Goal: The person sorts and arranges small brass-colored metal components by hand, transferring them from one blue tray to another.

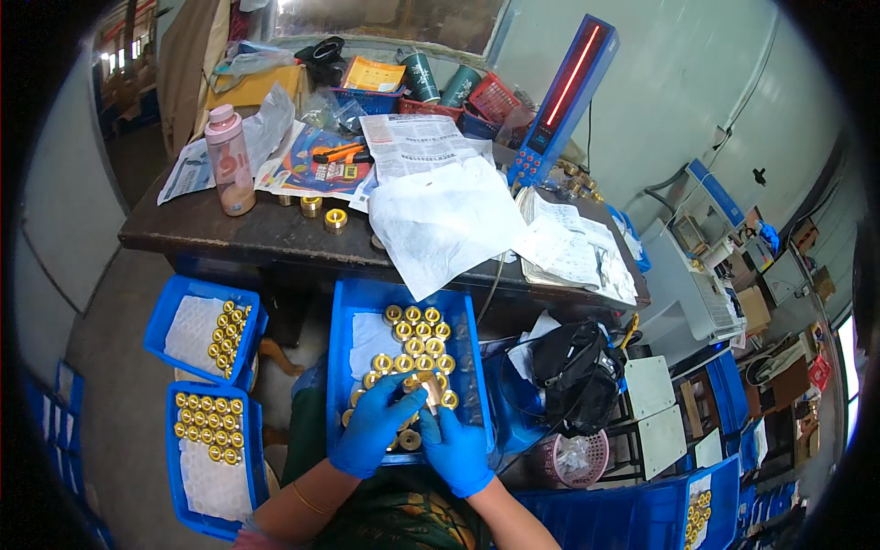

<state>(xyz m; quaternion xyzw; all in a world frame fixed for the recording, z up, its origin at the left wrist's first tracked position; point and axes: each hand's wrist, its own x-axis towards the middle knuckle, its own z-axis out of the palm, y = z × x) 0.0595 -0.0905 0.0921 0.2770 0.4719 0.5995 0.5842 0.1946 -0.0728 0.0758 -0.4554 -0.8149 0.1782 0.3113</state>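
Observation:
Both my hands, in blue gloves, meet over a blue plastic bin (pixel 481 403) in front of me. A brass ring-shaped part (pixel 423 383) is pinched between the fingertips of my left hand (pixel 380 423) and my right hand (pixel 454 449). It is tilted, and the fingers cover much of it. Below and beyond the hands, rows of similar brass rings (pixel 414 347) stand in the bin on a whitish sheet (pixel 368 341). My hands hide some of these rings.
Two blue bins (pixel 174 458) with brass rings stand at left. Beyond, a dark table (pixel 183 234) carries papers (pixel 449 220), a pink bottle (pixel 229 165), orange-handled cutters (pixel 341 153) and a blue gauge with a red light bar (pixel 564 101). A black bag (pixel 579 376) lies at right above a pink basket (pixel 587 458).

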